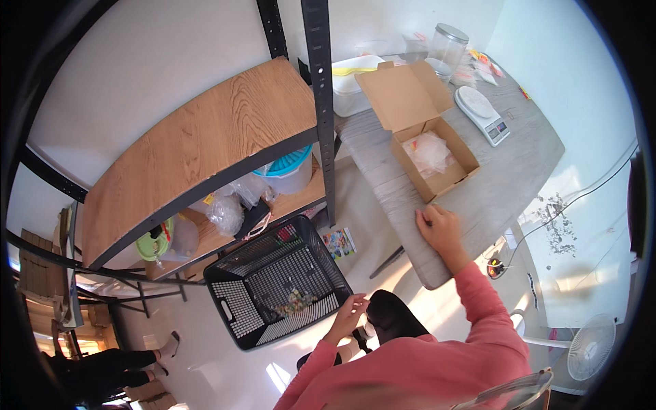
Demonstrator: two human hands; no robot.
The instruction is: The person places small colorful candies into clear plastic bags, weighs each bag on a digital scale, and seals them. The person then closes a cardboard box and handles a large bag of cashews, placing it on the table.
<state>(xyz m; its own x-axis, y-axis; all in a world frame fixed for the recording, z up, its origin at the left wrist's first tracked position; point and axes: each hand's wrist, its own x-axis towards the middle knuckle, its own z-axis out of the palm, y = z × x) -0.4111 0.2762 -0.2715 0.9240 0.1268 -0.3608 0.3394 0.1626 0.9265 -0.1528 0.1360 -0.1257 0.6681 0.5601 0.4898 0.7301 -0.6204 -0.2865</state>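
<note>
My right hand rests on the grey wood-grain table, its fingers curled in with nothing visible in them. Just beyond it stands a brown cardboard box with its lid folded back. Clear plastic bags lie inside the box. My left hand is held above my lap by my knee, bare, with the fingers loosely apart. Close to it on the floor is a black plastic basket with slotted walls. A small heap of mixed scraps lies at the bottom of the basket.
A white digital kitchen scale, a clear jar and a white tub stand on the table. The black-framed shelf rises at left. A fan is at lower right; another person's legs show at lower left.
</note>
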